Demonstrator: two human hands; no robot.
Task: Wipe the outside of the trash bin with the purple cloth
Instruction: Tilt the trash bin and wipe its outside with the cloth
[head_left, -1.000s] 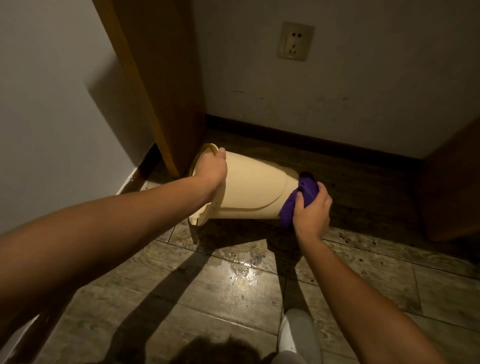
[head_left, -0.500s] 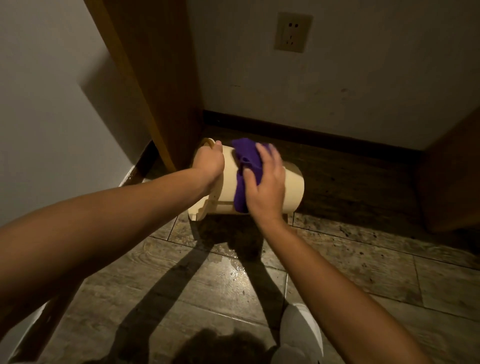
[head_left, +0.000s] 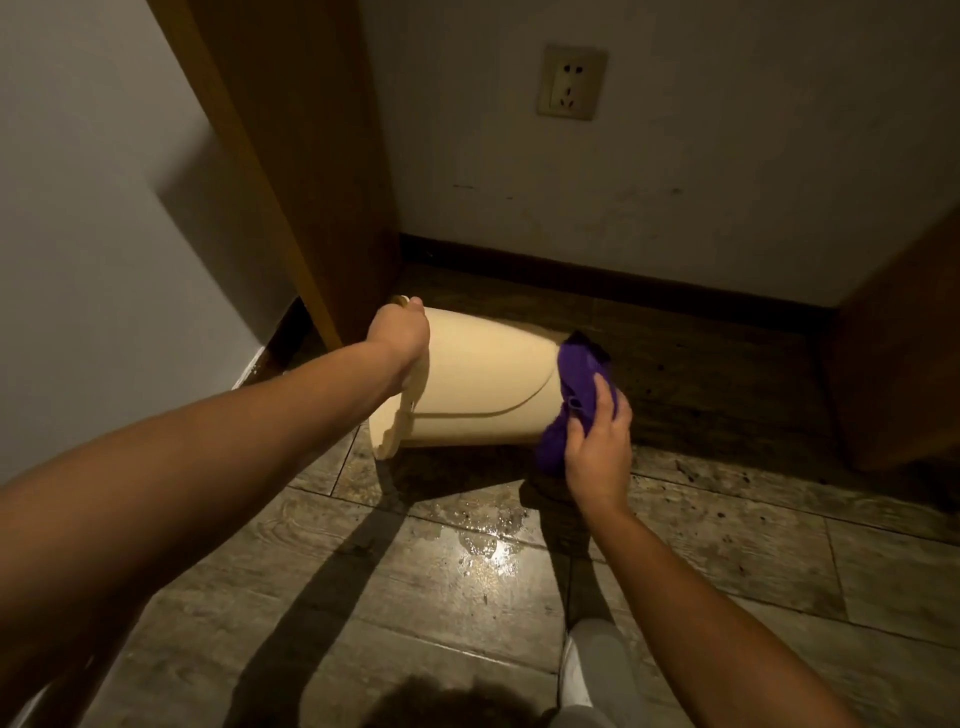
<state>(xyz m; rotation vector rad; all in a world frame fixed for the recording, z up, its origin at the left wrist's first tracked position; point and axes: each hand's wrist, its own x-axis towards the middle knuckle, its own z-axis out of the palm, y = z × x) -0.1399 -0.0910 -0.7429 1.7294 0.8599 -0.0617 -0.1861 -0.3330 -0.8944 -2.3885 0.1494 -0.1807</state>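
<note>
Under your right hand (head_left: 597, 441), its fingers (head_left: 602, 395) pressed the purple cloth (head_left: 576, 384) onto the base end of the tipped trash bin (head_left: 483, 389); your left hand (head_left: 397, 332) gripped its rim, fingers curled.

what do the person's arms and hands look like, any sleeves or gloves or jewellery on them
Both arms are bare from as far up as the view shows down to the fingers: no sleeves come into view. The left hand and the right hand wear no gloves, and no watch, bracelet or ring is visible on either wrist or on the fingers that show.
</note>
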